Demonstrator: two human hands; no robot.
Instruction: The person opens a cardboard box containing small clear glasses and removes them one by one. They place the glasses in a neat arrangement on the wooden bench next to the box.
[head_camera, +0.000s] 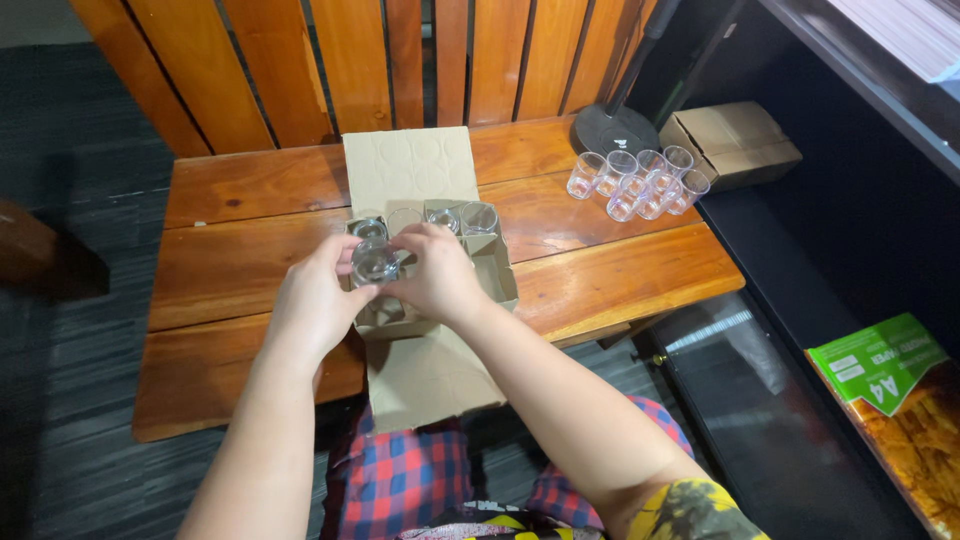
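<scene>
In the head view, a small clear glass (375, 263) is gripped between both hands above an open cardboard box (500, 280) that rests on a wooden tabletop (600, 270). The left hand (312, 300) is closed on the glass from the left, its fingers curled against the side of the glass. The right hand (438, 272) is closed on it from the right, with the fingertips at the rim. The glass is held upright, over the middle-left part of the box and just above its compartments.

Along the far row of the box, three more clear glasses (445, 218) are seen standing in their cells, one at the left corner and two toward the right. The far flap (410, 165) of the box is laid flat on the tabletop, and the near flap (430, 375) is hung over the front edge toward a checked red and blue garment (400, 480) on the person's lap.

At the right far corner of the tabletop a cluster of empty clear glasses (640, 182) is set close together, well apart from the box. Just behind them a round black base (612, 128) with a pole is stood, and beside it a closed small cardboard box (730, 143) is placed. A slatted wooden backrest (360, 60) is raised behind the tabletop. A green package (880, 360) is seen at the lower right
</scene>
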